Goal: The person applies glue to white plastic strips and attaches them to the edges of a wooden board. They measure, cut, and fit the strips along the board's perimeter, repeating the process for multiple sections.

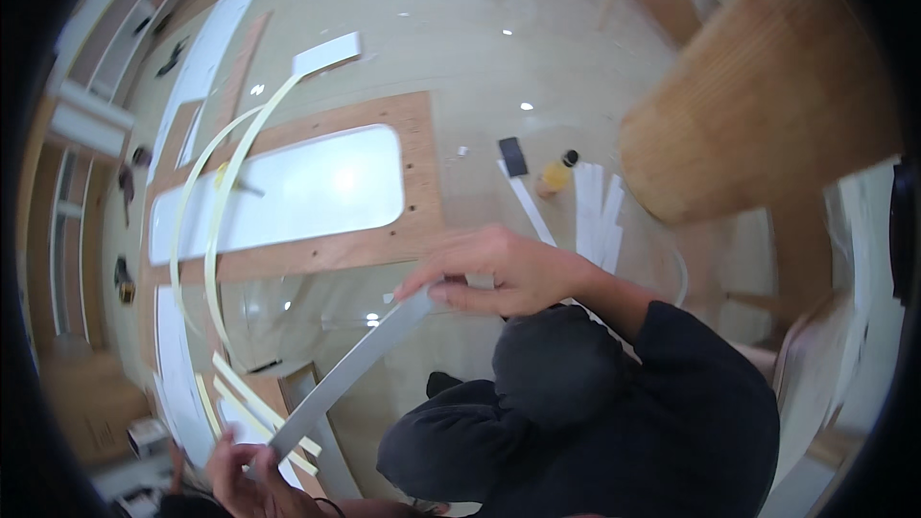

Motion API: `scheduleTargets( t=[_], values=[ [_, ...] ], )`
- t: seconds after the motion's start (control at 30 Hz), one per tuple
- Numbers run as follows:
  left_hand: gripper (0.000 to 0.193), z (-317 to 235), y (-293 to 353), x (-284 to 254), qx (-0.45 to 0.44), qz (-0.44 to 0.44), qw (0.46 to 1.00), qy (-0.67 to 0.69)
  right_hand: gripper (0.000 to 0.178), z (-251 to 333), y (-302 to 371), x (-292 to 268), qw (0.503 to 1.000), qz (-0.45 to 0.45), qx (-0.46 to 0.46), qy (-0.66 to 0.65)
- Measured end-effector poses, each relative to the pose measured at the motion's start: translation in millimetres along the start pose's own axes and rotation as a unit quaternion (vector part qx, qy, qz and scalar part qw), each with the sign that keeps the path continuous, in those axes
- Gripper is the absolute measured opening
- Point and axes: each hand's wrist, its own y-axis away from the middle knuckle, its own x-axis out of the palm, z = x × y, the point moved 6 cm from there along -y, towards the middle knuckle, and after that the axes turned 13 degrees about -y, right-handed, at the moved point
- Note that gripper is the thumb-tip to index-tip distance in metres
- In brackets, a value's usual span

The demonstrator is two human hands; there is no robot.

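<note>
Hands first: right hand (pixel 499 269) pinches the upper end of a long grey strip (pixel 350 374), thumb under and fingers curled over the top. Left hand (pixel 245 480), down at 7 o'clock, closes its fingers around the lower end. So the strip hangs in the air between them, running from 7 toward the middle, above the floor (pixel 460 48).

My guess is it's thin, light and springy, probably edge banding, so it'll flop and twist if held at one spot only. Both ends, edges pinched, seems right.

Further out at 10 o'clock a pale yellow strip (pixel 225 182) arcs over a brown board with a white cutout (pixel 288 187). White offcuts (pixel 595 211) and a small yellow bottle (pixel 554 176) sit at 1 o'clock.
</note>
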Motion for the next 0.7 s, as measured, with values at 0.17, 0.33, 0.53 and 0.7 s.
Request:
scheduleTargets(
  t=[0.17, 0.33, 0.53, 0.7],
  values=[
    [0.029, -30.6, -20.2, 16.3, 0.242, -0.139, 0.958, -0.071, 0.021, -38.1, 114.1, -92.6, 0.890, -0.447, -0.056, -0.066],
    [0.024, -42.9, -39.5, 33.4, 0.325, -0.005, 0.944, 0.060, 0.023, -128.2, 326.5, -91.9, 0.645, -0.760, 0.071, -0.017],
    [0.019, -62.1, -37.0, 45.3, 0.257, -0.086, 0.953, 0.134, 0.025, -202.1, 504.9, 17.7, 0.334, -0.867, 0.295, -0.226],
    [0.020, -68.4, -37.5, 50.6, 0.236, -0.058, 0.964, 0.107, 0.028, -219.1, 524.4, -12.8, 0.162, -0.918, 0.127, -0.338]
  ],
)
